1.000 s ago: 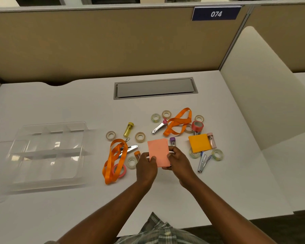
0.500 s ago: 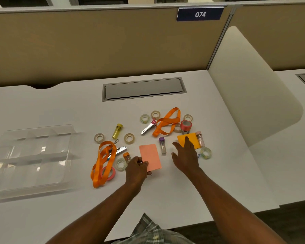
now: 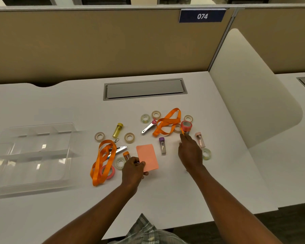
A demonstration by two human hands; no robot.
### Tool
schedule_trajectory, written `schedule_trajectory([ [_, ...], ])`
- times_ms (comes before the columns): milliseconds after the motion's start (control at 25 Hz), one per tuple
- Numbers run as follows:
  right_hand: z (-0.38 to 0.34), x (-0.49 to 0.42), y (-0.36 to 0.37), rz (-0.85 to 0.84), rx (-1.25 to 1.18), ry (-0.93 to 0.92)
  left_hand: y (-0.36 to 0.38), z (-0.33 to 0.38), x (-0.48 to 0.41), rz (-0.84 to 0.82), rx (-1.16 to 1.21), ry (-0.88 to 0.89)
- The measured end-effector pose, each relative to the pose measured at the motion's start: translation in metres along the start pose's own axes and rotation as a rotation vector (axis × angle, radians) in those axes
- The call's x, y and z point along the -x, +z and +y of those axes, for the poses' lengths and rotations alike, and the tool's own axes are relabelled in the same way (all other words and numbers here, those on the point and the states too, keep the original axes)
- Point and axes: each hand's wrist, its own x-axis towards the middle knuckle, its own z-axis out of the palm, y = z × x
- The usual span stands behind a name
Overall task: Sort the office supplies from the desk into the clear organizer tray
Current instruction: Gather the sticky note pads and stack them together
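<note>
The pink note pad (image 3: 147, 156) lies flat on the desk (image 3: 165, 199), about midway between its left and right edges. The left hand (image 3: 133, 170) has its grip pinched on the pad's near corner. The right hand (image 3: 190, 153) covers an orange note pad (image 3: 182, 132) of which only a sliver shows, so I cannot tell whether that grip has closed. The clear organizer tray (image 3: 42, 171) sits toward the left edge, with nothing in it yet. A one-corner pinch could let the pink pad's sheets fan or slip on the lift. Its path to the tray crosses the orange lanyard (image 3: 102, 161), which a low pass could drag. The right fingertips are beside the red tape roll (image 3: 186, 125) and the pink-capped tube (image 3: 200, 140); a nudge might send either rolling.
</note>
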Motion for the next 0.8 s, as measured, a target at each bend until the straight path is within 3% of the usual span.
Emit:
schedule_trajectory([
  [120, -0.009, 0.001, -0.023, 0.278, -0.411, 0.052, -0.001, 0.003, 0.002, -0.015, 0.017, 0.012],
  [360, -0.022, -0.006, -0.033, 0.142, -1.104, 0.506, -0.011, 0.015, 0.006, -0.092, 0.242, 0.0],
  [600, -0.032, 0.002, -0.029, 0.133, -1.248, 0.616, -0.02, 0.014, 0.015, -0.148, 0.434, -0.008],
  [800, -0.038, 0.008, -0.024, 0.085, -1.158, 0.606, -0.028, 0.011, 0.018, -0.146, 0.462, 0.016],
])
